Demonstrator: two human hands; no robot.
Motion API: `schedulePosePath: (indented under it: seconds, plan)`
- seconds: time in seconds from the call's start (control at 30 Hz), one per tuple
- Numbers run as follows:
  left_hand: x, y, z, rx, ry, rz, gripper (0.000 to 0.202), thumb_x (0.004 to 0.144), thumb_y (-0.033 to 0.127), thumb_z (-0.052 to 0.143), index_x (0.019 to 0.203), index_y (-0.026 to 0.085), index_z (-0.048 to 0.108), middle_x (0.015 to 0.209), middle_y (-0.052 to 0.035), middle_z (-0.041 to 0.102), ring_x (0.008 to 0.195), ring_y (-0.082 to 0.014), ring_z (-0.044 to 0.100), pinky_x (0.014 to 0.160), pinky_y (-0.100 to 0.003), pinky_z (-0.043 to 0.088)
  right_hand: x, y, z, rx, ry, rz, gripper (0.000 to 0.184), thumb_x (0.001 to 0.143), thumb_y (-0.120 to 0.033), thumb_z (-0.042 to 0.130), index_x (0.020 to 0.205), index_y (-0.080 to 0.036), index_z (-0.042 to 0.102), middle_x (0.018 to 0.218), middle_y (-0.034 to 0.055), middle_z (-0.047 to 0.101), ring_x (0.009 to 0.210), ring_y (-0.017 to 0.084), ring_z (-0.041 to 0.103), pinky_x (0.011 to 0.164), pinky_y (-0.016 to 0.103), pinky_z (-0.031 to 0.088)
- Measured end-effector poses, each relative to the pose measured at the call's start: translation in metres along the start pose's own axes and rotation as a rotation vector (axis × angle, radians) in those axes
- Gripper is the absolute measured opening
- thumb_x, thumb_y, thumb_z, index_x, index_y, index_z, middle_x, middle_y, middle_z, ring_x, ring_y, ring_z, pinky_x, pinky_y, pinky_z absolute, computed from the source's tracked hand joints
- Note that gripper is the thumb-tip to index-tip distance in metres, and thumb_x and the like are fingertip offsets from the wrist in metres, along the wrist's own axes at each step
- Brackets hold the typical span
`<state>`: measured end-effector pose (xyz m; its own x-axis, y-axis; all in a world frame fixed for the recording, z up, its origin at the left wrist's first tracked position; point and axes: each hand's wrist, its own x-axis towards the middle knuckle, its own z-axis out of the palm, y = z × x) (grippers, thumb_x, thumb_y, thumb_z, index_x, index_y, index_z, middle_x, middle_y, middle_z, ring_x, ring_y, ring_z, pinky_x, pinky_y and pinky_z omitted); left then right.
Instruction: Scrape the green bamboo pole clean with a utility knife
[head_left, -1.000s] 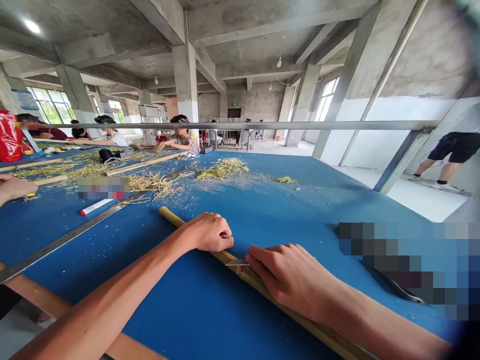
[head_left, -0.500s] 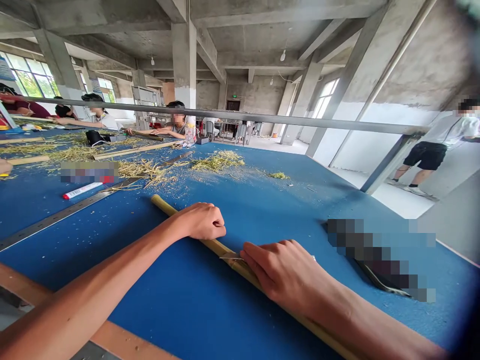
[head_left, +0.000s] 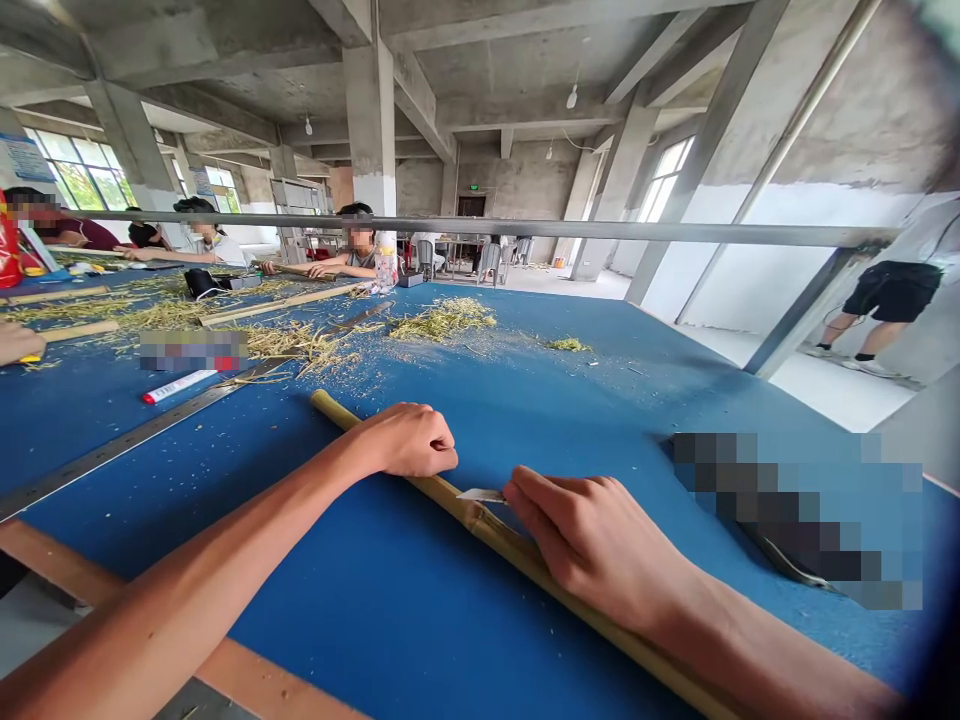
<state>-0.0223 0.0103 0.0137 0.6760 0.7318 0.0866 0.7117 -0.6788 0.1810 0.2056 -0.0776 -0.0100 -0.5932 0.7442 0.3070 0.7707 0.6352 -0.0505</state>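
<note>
Seemingly mid-cut: your right hand (head_left: pixel 592 550) pinches a small blade (head_left: pixel 480 495) against the bamboo pole (head_left: pixel 487 530), your curled left hand (head_left: pixel 401 440) pinning it; next calls for firm, even pressure.

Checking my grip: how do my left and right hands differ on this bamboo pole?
The left hand is curled over the bamboo pole with nothing else in it, while the right hand pinches a small blade against the pole. The left hand sits nearer the pole's far end, the right hand nearer the viewer. Both are bare and both rest on the pole.
</note>
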Motion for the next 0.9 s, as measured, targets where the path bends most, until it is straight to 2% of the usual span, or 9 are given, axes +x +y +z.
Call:
schedulePosePath:
  seconds: [0.13, 0.3, 0.47, 0.6, 0.9]
  plan:
    - [-0.0004, 0.0024, -0.0004, 0.047, 0.01, 0.021, 0.025, 0.075, 0.026, 0.049, 0.05, 0.022, 0.052, 0.052, 0.0081, 0.022, 0.051, -0.014, 0.009, 0.055, -0.026, 0.01, 0.0014, -0.0004, -0.0008, 0.016, 0.047, -0.027, 0.031, 0.108, -0.032, 0.025, 0.082, -0.026, 0.039, 0.065, -0.0032, 0.054, 0.054, 0.016, 0.051, 0.054, 0.033, 0.021]
    - [0.0007, 0.0004, 0.0011, 0.043, -0.032, 0.002, 0.027, 0.077, 0.028, 0.052, 0.052, 0.022, 0.059, 0.049, 0.0079, 0.03, 0.049, -0.0139, 0.015, 0.056, -0.027, 0.012, -0.0008, -0.0031, -0.005, -0.001, 0.107, -0.121, 0.024, 0.106, -0.026, 0.032, 0.087, -0.023, 0.046, 0.071, -0.0004, 0.053, 0.059, 0.018, 0.047, 0.058, 0.034, 0.023]
    - [0.0026, -0.0021, 0.0017, 0.024, -0.076, -0.014, 0.029, 0.081, 0.03, 0.052, 0.057, 0.021, 0.064, 0.051, 0.0062, 0.032, 0.051, -0.0135, 0.016, 0.058, -0.029, 0.012, 0.001, -0.0019, -0.0056, 0.056, 0.169, -0.19, 0.022, 0.105, -0.024, 0.036, 0.09, -0.022, 0.051, 0.076, 0.0011, 0.055, 0.067, 0.019, 0.046, 0.064, 0.033, 0.027]
    - [0.0028, -0.0012, 0.0005, 0.011, -0.078, -0.021, 0.029, 0.082, 0.03, 0.052, 0.056, 0.021, 0.063, 0.052, 0.006, 0.029, 0.052, -0.0136, 0.016, 0.058, -0.029, 0.012, 0.0034, 0.0, -0.0041, 0.105, 0.167, -0.163, 0.02, 0.105, -0.026, 0.038, 0.09, -0.022, 0.05, 0.079, 0.0012, 0.056, 0.07, 0.019, 0.046, 0.066, 0.033, 0.029]
    - [0.0008, -0.0009, 0.0, -0.006, -0.063, -0.023, 0.029, 0.078, 0.028, 0.053, 0.051, 0.02, 0.051, 0.056, 0.0064, 0.019, 0.056, -0.014, 0.01, 0.058, -0.03, 0.01, 0.002, 0.0004, -0.0016, 0.138, 0.079, -0.117, 0.022, 0.104, -0.024, 0.034, 0.084, -0.025, 0.043, 0.074, -0.0015, 0.053, 0.063, 0.017, 0.044, 0.06, 0.032, 0.027]
